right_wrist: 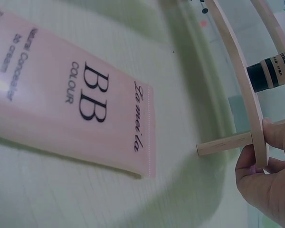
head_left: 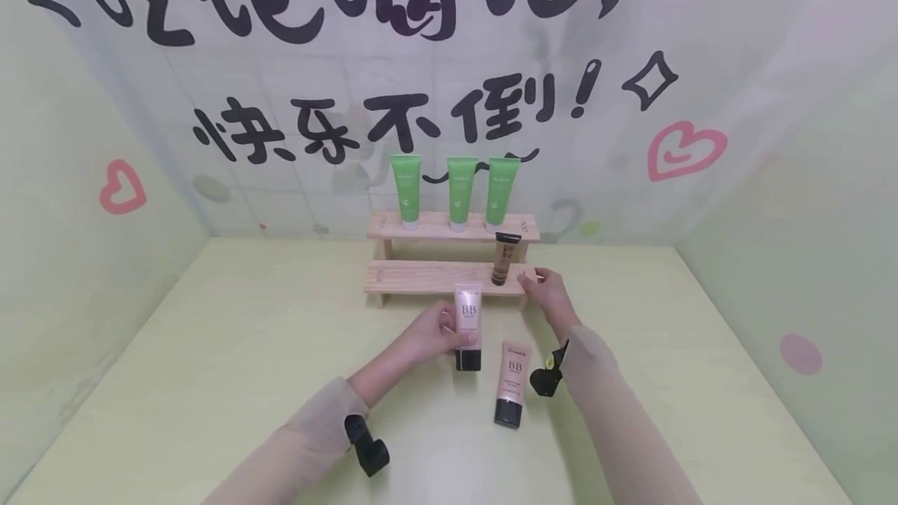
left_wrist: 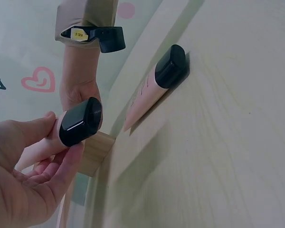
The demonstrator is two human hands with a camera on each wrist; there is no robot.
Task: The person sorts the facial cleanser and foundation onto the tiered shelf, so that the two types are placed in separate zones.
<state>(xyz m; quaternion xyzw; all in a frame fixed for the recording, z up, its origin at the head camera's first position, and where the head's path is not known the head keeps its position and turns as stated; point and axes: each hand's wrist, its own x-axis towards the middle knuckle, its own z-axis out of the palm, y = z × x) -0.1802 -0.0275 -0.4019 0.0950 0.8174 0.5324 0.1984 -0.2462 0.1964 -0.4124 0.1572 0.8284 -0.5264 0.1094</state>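
Observation:
My left hand (head_left: 428,337) grips a pink BB cream tube (head_left: 468,318) with a black cap, held upright, cap down, before the lower shelf of a two-tier wooden rack (head_left: 428,277). In the left wrist view, thumb and fingers pinch the tube near its black cap (left_wrist: 80,122). The right hand (head_left: 550,294) holds the right end of the lower shelf, thumb above and fingers beneath, as the right wrist view shows. Close to that hand, a small brown tube (head_left: 503,259) stands on the shelf. A second pink BB cream tube (head_left: 514,382) lies on the table, cap toward me.
Three green tubes (head_left: 459,192) stand in a row on the rack's upper shelf. Behind the rack rises a white wall (head_left: 281,76) with black lettering, and side walls flank the pale wooden table (head_left: 266,294). Each wrist carries a black camera (head_left: 368,446).

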